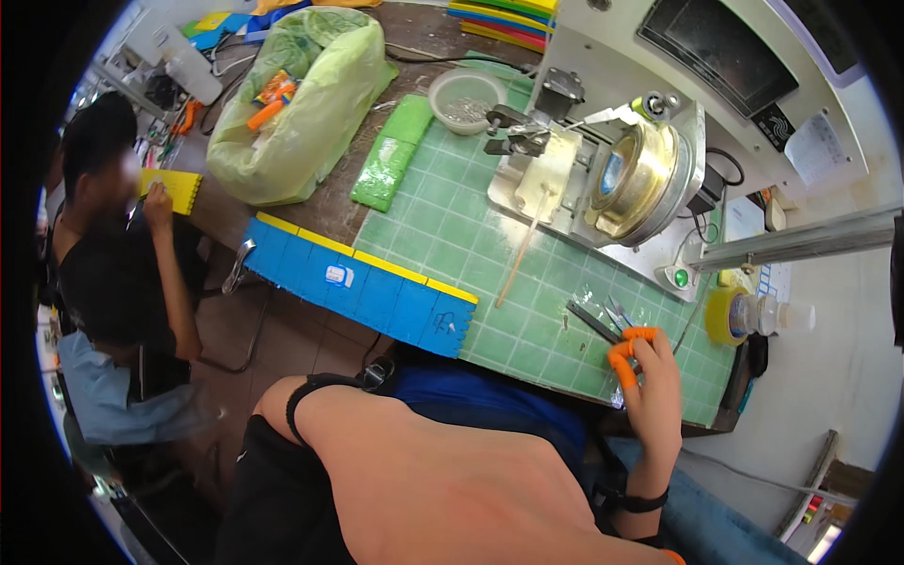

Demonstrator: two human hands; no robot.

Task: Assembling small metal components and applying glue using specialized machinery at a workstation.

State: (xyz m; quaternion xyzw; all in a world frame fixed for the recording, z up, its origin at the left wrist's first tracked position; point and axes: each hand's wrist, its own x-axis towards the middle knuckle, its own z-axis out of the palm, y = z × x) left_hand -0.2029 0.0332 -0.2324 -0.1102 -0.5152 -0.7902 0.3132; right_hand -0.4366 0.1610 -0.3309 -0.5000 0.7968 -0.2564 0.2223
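At the right front of the green mat, my right hand has its fingers bent, with orange covers on two of them. Its fingertips close on the end of a slim dark tool, which looks like tweezers. Beside that tool lie a thin bluish metal piece and crinkled clear plastic. My left arm crosses the bottom of the view, very near the camera. Only an orange sliver at the lower edge may belong to my left hand; its fingers are hidden.
A machine with a brass-coloured wheel and a wooden stick stand beyond the right hand. A blue panel with yellow edging lines the front edge. Behind are a bowl and a bagged bin. Another person sits left.
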